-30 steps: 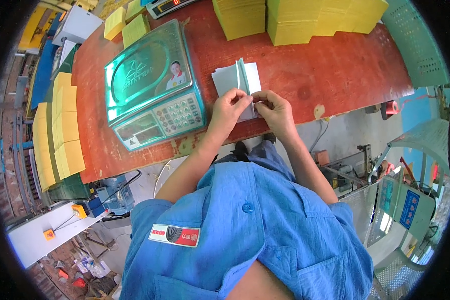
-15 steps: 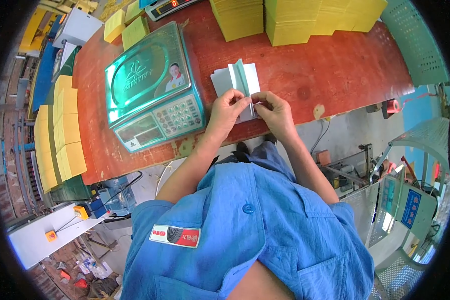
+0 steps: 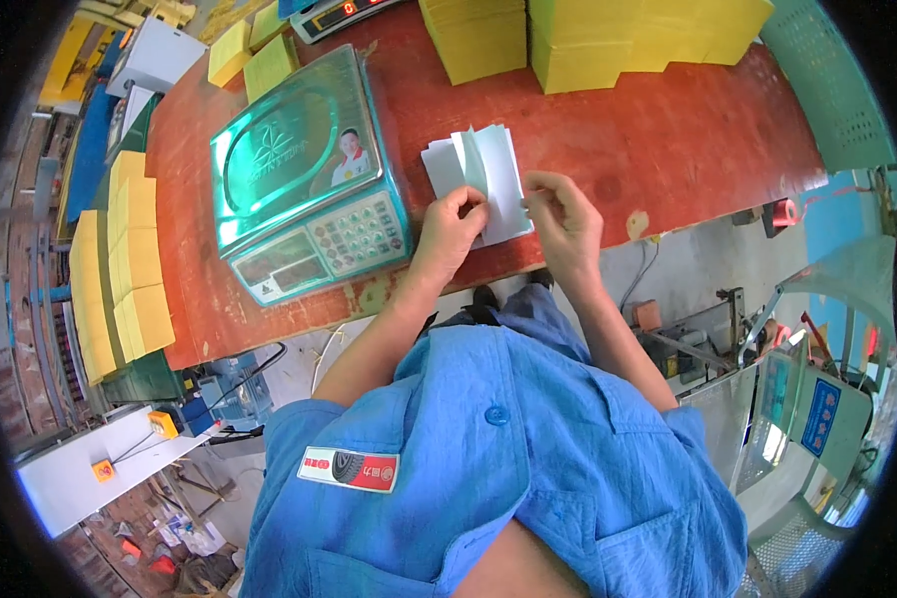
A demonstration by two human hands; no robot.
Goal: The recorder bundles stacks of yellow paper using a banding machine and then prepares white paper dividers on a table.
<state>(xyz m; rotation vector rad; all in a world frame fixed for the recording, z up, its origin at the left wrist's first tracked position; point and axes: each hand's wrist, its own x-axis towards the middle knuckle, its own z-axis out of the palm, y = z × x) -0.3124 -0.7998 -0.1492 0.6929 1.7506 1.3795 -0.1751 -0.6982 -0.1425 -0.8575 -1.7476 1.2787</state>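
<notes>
A small stack of white paper sheets [image 3: 503, 171] lies on the red-brown table [image 3: 658, 149] near its front edge. One pale sheet [image 3: 471, 157] curls up from the stack's middle. My left hand [image 3: 450, 227] pinches the stack's near edge below that curled sheet. My right hand [image 3: 566, 214] touches the stack's right near corner with its fingertips pinched together. A teal electronic weighing scale [image 3: 304, 174] with a keypad stands just left of my left hand.
Tall stacks of yellow paper [image 3: 608, 35] stand at the table's far edge, and more yellow stacks [image 3: 125, 264] line the left side. A second scale [image 3: 344, 12] shows at the top. Machinery and a white cabinet [image 3: 817, 409] sit lower right.
My hands have drawn slightly apart along the stack's near edge, the right one moving right. The curled sheet still stands up from the stack.
</notes>
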